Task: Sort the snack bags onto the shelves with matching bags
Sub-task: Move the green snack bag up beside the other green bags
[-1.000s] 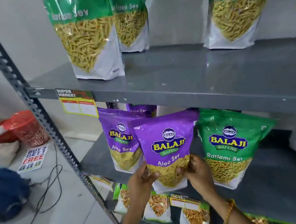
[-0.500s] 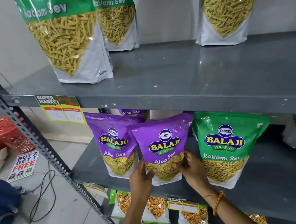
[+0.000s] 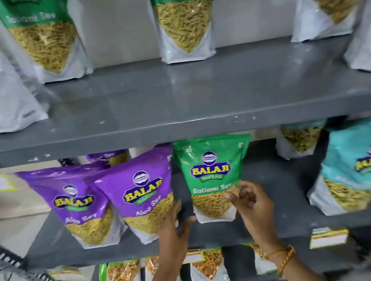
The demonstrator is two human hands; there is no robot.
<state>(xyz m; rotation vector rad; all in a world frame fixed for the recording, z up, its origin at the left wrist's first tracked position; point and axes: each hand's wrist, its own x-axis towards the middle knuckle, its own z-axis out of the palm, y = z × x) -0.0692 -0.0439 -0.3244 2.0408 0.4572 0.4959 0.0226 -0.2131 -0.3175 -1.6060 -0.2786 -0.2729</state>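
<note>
Let go of purple Aloo Sev bag [image 3: 144,199]; stood on middle shelf [image 3: 285,226] beside matching purple bag [image 3: 77,204]. Left hand [image 3: 175,231] open, fingers spread. Right hand [image 3: 251,199] loosely curled, empty, touching green Ratlami Sev bag [image 3: 211,177].

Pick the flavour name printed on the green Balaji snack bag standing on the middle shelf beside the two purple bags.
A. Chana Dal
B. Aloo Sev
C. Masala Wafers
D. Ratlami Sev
D: the green Balaji snack bag on the grey metal middle shelf reads "Ratlami Sev" below its logo, while the two purple snack bags left of it read "Aloo Sev".
</note>
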